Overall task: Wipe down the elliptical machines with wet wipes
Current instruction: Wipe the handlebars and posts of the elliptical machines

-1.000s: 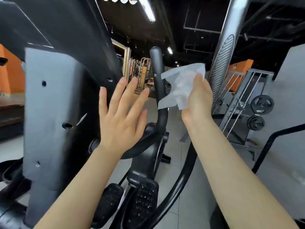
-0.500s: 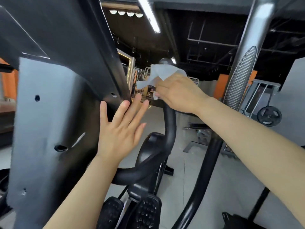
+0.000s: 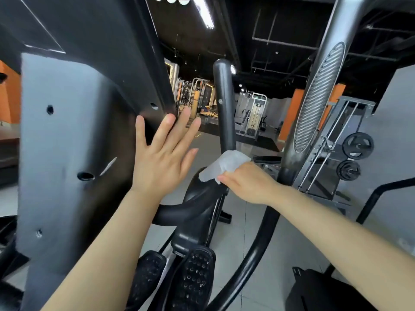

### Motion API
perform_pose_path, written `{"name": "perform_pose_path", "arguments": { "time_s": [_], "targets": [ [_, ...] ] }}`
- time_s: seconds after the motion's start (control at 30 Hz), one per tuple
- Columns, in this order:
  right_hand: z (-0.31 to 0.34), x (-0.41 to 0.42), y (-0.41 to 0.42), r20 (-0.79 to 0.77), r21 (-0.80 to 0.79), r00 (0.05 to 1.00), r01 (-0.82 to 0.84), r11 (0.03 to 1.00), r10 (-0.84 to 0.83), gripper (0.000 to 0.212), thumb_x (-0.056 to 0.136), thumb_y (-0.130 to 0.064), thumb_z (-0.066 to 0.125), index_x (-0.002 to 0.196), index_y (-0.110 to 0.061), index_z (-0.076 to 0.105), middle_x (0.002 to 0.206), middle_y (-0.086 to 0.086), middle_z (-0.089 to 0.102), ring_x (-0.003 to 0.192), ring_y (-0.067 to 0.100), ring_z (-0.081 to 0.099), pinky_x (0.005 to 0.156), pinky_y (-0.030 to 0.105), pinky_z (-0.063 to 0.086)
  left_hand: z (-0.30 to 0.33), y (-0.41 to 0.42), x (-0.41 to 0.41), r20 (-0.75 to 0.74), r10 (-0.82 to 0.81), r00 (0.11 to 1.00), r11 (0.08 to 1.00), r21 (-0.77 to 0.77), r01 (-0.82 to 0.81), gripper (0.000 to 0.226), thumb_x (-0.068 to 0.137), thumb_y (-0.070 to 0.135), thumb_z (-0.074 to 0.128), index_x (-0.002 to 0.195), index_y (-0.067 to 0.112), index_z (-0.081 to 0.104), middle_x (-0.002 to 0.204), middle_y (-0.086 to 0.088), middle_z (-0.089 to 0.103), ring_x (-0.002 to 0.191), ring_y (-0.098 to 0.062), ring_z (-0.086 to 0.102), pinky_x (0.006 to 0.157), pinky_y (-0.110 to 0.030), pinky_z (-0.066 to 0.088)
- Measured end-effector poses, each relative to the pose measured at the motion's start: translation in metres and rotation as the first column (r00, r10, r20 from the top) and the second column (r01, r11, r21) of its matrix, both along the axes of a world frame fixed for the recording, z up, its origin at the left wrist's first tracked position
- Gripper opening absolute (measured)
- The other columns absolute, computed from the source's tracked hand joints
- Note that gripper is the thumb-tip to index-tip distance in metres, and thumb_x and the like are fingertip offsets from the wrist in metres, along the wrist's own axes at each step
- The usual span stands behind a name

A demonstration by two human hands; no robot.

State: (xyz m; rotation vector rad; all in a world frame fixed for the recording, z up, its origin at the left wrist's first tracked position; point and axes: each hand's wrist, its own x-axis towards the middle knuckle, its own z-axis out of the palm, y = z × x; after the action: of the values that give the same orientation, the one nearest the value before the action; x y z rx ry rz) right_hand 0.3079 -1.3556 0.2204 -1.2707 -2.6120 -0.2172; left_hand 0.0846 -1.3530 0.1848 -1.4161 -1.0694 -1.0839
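We are holding our left hand (image 3: 161, 158) raised, palm forward, fingers straight and spread. Our right hand (image 3: 246, 184) is reaching forward, knuckles up, fingers curled, gripping a wipe (image 3: 224, 164). Both forearms are extending forward.

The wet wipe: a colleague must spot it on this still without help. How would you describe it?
Find the upright black handlebar in the middle of the view and follow it down to where it bends. There the right hand holds the wet wipe wrapped round the bar. It is the only white, crumpled thing among black machine parts.
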Motion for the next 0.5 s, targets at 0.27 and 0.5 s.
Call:
{"name": "perform_pose_path", "arguments": {
  "time_s": [0.27,0.5],
  "targets": [
    [0.069,-0.014,-0.005,-0.064,0.368,0.990,-0.090,0.925,0.122,0.033,0.105,-0.029,0.041,0.097,-0.015,0.070,0.159,0.004,0.029,0.140,0.029,0.037,0.108,0.047,0.032,-0.023,-0.037,0.025,0.208,-0.214,0.954,0.970,-0.073,0.233,0.049,0.104,0.036,0.035,0.150,0.020,0.037,0.158,-0.012,0.029,0.150,-0.032,0.014,0.117,-0.059,0.008],
    [0.119,-0.048,0.025,-0.089,0.513,0.992,-0.030,0.858,0.088,0.038,0.101,-0.041,0.044,0.085,-0.023,0.072,0.162,0.005,0.021,0.151,0.029,0.003,0.120,0.050,0.008,-0.023,-0.037,0.025,0.266,-0.181,0.947,0.968,-0.122,0.219,0.050,0.105,0.039,0.029,0.147,0.018,0.045,0.156,-0.010,0.035,0.148,-0.036,0.020,0.116,-0.060,0.016]
  ]
}}
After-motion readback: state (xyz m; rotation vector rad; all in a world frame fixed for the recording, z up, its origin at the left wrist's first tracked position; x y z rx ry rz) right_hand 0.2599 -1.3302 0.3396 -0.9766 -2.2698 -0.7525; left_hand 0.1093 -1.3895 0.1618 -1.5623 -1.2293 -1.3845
